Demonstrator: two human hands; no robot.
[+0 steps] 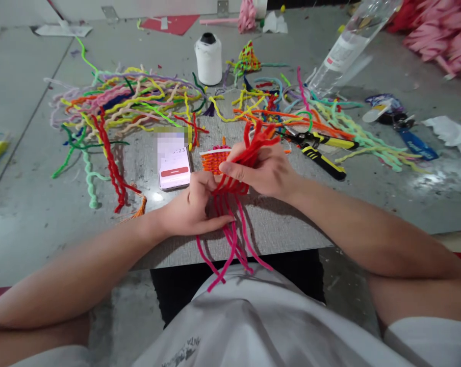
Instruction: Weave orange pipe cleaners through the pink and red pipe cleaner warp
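Between my hands is a woven piece of red and orange fuzzy strands [215, 162], with a white strip along its far edge. My right hand [258, 171] is closed round a bundle of red strands [259, 136] whose ends stick up past the fingers. At the near left side of the weave, my left hand [198, 206] grips its edge, fingers curled and thumb stretched over the strands. Long magenta strands [234, 237] hang from the weave towards my lap. Left of it lies a phone [174, 165] with a lit screen.
Yellow-black pliers [322, 162] lie right of my right hand. Piles of coloured strands [127, 99] spread at the left and right. Farther back stand a white thread spool [208, 61], a small woven cone [249, 57] and a clear bottle [343, 51]. Pink bundles [440, 35] fill the far right corner.
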